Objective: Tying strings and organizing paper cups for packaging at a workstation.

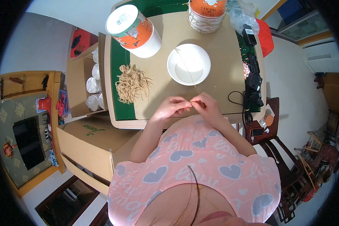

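My left hand [172,107] and my right hand [208,108] meet at the table's near edge, thumbs and fingertips pinched together on one end of a thin tan string [187,67]. From my fingers the string runs away over a round white paper tub [199,58], crossing its opening to the far left rim. The tub stands just beyond my hands. What my fingertips form in the string is too small to make out. Left of my hands lies a loose tangled heap of similar tan strings [132,84].
A leaning stack of orange-and-green printed tubs [137,35] stands far left. Another stack [207,19] stands far right beside clear plastic bags [243,17]. Black adapters and cables [254,83] line the table's right edge. Cardboard boxes [90,132] sit at my left; a dark chair [282,150] is at right.
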`<state>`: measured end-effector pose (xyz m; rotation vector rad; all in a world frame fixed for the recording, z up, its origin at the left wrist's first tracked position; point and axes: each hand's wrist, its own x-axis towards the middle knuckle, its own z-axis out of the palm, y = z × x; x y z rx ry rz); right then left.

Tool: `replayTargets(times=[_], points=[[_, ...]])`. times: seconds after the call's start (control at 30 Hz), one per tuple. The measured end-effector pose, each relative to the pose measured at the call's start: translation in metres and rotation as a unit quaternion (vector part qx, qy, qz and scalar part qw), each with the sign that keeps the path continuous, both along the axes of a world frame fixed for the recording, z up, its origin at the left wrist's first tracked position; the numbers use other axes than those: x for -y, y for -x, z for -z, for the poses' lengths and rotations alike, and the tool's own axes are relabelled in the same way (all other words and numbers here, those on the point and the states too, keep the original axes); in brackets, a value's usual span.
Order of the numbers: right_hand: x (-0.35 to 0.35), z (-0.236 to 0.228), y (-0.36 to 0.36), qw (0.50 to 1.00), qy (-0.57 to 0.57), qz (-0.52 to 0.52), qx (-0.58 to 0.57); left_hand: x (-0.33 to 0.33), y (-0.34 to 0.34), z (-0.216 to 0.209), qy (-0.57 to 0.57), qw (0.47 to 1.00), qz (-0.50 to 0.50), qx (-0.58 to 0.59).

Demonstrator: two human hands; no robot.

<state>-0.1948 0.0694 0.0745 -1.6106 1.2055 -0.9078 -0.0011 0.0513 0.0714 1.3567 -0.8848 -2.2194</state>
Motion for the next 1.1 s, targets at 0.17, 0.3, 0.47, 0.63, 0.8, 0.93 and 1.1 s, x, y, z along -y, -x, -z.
replayTargets(times=[0.17,0.3,0.47,0.63,0.8,0.93,1.1], points=[[0.0,0.002,0.001,0.999,-0.048,0.002,0.025,0.0,0.003,0.003,0.081,0.996,-0.013,0.038],[-0.001,0.006,-0.001,0.995,-0.092,0.019,0.045,-0.005,0.01,0.01,0.203,0.975,-0.039,0.078],[-0.004,0.022,0.004,0.984,-0.153,0.049,0.078,0.023,0.031,-0.012,0.482,0.834,0.038,0.266],[-0.006,0.012,0.001,0.98,-0.13,-0.023,0.147,0.057,0.046,0.01,0.631,0.673,0.147,0.357],[0.04,0.025,-0.001,0.967,-0.05,0.153,0.199,0.084,0.027,0.004,0.43,0.873,0.003,0.229],[0.072,0.031,-0.013,0.965,0.023,0.214,0.147,0.088,0.016,0.003,0.388,0.905,-0.005,0.175],[0.075,0.033,-0.014,0.965,-0.011,0.223,0.14,0.084,0.012,0.001,0.392,0.9,0.003,0.188]])
